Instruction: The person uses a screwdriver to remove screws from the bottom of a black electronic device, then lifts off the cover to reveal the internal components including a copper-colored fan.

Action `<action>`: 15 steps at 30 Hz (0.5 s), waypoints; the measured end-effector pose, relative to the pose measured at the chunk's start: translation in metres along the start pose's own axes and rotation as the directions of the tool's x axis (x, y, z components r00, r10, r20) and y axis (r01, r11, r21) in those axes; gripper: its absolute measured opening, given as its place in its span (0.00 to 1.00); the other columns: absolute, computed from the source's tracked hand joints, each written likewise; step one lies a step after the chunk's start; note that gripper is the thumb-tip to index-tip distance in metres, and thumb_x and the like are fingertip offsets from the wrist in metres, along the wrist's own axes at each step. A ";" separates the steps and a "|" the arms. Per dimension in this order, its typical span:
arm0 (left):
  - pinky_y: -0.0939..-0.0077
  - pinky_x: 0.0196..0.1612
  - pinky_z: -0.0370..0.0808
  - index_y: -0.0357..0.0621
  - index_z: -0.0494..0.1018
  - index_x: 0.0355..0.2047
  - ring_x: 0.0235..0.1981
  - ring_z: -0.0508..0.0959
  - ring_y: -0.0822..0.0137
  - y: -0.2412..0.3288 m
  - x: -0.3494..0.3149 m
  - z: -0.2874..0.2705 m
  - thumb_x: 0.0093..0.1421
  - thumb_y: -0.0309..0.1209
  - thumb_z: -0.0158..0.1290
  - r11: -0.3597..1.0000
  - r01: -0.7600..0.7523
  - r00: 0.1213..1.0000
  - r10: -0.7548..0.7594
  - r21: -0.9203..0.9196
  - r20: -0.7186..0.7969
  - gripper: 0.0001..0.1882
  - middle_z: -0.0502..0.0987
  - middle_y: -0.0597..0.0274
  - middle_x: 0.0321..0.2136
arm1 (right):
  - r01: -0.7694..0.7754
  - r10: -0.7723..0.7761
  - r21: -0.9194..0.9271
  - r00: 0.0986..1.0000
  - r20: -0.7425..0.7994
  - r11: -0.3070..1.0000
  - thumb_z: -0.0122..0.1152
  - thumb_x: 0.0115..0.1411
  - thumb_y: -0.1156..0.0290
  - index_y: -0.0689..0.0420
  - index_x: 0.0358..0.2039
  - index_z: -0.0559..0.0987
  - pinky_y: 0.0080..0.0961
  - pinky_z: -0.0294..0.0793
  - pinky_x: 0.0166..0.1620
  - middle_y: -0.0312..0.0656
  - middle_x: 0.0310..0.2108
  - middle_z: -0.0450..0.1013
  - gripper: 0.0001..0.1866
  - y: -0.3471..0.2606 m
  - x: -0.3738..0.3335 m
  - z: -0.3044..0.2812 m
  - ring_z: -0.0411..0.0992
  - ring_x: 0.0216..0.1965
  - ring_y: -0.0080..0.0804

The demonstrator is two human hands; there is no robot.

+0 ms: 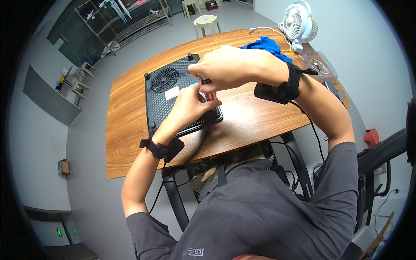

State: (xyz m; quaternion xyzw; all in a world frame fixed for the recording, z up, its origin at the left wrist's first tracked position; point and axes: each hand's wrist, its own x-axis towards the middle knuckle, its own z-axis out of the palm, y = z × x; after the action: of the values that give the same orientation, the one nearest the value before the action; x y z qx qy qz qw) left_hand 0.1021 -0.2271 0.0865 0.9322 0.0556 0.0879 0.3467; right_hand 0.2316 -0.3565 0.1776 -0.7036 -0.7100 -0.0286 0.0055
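A flat black appliance, like an induction cooker (158, 104), lies bottom up on the table, its round fan grille, corner feet and a white label showing. Above its right part both my hands meet around a small red-and-white striped object (211, 96), mostly hidden by the fingers; its kind cannot be made out. My left hand (190, 104) grips it low down, thumb pointing right. From above, my right hand (223, 67) closes with curled fingers around its upper end, where something dark shows between the fingers. Both wrists wear black straps with small boxes.
The wooden table (125, 130) carries a blue cloth (268, 47), a white fan (299, 26) and a clear plastic container (320, 65) at the far right. Cables hang from my wrists. A pale stool (206, 21) stands beyond the table, and a metal rack (130, 26) farther back.
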 end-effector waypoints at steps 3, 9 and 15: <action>0.68 0.37 0.80 0.31 0.79 0.38 0.31 0.85 0.62 0.003 -0.004 -0.007 0.56 0.37 0.67 0.999 -0.013 1.000 0.014 -0.050 0.021 0.19 0.83 0.51 0.29 | 0.133 -0.128 0.120 0.990 -0.056 0.984 0.64 0.59 0.63 0.60 0.43 0.74 0.41 0.80 0.40 0.48 0.36 0.78 0.17 0.007 -0.011 -0.001 0.79 0.38 0.47; 0.70 0.38 0.79 0.32 0.79 0.38 0.31 0.84 0.64 0.005 0.001 -0.003 0.54 0.37 0.68 0.997 -0.033 0.999 0.033 -0.065 -0.001 0.20 0.83 0.54 0.29 | -0.055 0.054 0.035 0.998 0.014 0.998 0.64 0.62 0.51 0.62 0.43 0.73 0.41 0.80 0.40 0.53 0.37 0.78 0.25 -0.002 -0.007 0.000 0.79 0.38 0.51; 0.76 0.38 0.78 0.40 0.81 0.43 0.31 0.80 0.74 0.002 -0.001 -0.003 0.58 0.33 0.66 0.998 0.036 0.999 -0.037 0.048 0.029 0.15 0.83 0.64 0.32 | -0.046 0.046 0.032 0.999 0.018 0.998 0.65 0.61 0.50 0.64 0.40 0.74 0.43 0.80 0.38 0.53 0.30 0.78 0.26 -0.005 -0.006 -0.005 0.79 0.35 0.55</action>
State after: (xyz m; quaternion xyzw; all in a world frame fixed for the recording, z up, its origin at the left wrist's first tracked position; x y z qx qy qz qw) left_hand 0.1004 -0.2266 0.0898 0.9402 0.0695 0.0660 0.3269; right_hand 0.2265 -0.3630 0.1823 -0.7197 -0.6941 -0.0110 0.0113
